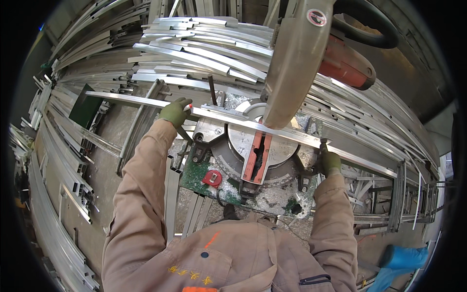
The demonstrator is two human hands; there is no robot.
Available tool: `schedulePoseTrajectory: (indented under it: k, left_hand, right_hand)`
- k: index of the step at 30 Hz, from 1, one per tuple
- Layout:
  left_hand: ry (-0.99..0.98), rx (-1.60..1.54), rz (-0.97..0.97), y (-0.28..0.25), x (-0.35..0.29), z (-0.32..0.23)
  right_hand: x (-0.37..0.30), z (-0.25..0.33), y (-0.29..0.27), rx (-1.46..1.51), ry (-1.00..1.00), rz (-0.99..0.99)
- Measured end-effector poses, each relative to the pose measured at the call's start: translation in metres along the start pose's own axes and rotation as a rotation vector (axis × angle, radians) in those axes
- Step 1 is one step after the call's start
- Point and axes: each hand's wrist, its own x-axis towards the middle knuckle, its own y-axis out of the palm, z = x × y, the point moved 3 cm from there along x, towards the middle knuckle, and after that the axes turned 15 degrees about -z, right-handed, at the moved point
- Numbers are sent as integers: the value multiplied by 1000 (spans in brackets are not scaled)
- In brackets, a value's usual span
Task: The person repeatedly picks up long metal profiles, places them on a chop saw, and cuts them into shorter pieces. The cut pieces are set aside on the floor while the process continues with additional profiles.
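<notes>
Spanning the view from left to right, a long, thin, silvery aluminium strip (146,101) lies across the grey metal turntable (262,148) of a mitre saw, set against the saw's rear fence so that its line stays square to the red slotted insert (256,158) below the blade. At far left, loose grey aluminium profiles (63,146) are stacked on the floor. Next, the left hand (176,112), in a green glove, is closed on the strip just beside the saw's base, apparently steadying the long overhang. At centre, the raised, dull grey blade guard (296,58) with its red motor housing (346,64) hangs above the strip, clear of it. A small red knob (212,178) lies on the green saw table (202,175). Farther right, the right hand (330,161), also green-gloved, grips the strip's other run; the two hands stand well apart, one either side of the cut line. Behind, cut aluminium sections (204,48) form a heap.
</notes>
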Motion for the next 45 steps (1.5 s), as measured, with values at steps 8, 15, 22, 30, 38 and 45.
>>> schedulePoseTrajectory:
  k: [8, 15, 22, 30, 38, 45]
  left_hand:
    - [267, -111, -53, 11, -26, -125]
    - [170, -161, -51, 40, -24, -165]
    - [59, -311, -121, 50, -27, -153]
    - [77, -205, -83, 43, -29, -152]
    - [45, -185, -58, 41, -30, -153]
    - [70, -146, -66, 39, -30, -156]
  right_hand:
    - [-3, 1, -8, 59, 245, 79]
    - [-21, 8, -34, 434, 509, 17]
    - [-53, 11, -120, 461, 504, -36]
    - [-134, 63, -449, 757, -385, -1573]
    - [-61, 158, -572, 409, -608, -556]
    - [-97, 180, -566, -75, -629, -503]
